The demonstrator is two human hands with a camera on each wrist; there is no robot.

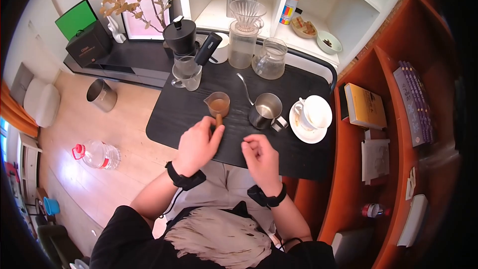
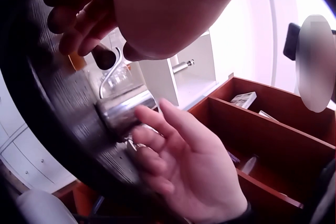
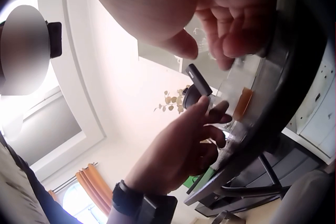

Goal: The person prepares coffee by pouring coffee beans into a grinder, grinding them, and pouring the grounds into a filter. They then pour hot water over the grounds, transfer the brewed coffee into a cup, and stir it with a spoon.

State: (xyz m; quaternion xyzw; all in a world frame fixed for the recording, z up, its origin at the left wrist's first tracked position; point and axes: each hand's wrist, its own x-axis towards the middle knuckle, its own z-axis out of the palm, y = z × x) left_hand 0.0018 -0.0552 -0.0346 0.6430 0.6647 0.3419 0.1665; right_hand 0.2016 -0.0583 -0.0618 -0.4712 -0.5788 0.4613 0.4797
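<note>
A small glass pitcher (image 1: 219,103) with brown liquid stands on the black table (image 1: 199,134), its wooden handle (image 1: 219,119) toward the person. My left hand (image 1: 196,144) pinches that handle near its end between thumb and fingers; the handle's dark round end (image 2: 104,57) shows between them in the left wrist view. To the right, my right hand (image 1: 262,159) hovers by the table's near edge, fingers loosely curled and holding nothing. Beyond it stands a steel gooseneck kettle (image 1: 265,111), open at the top. A white cup (image 1: 314,112) sits on a saucer (image 1: 307,137) at the right.
At the table's back are a coffee grinder (image 1: 180,37), a glass cup (image 1: 187,73), a glass dripper (image 1: 246,15) on a clear container (image 1: 242,47), and a glass server (image 1: 269,59). Orange-brown shelves (image 1: 343,169) border the right side. A water bottle (image 1: 101,155) lies on the floor.
</note>
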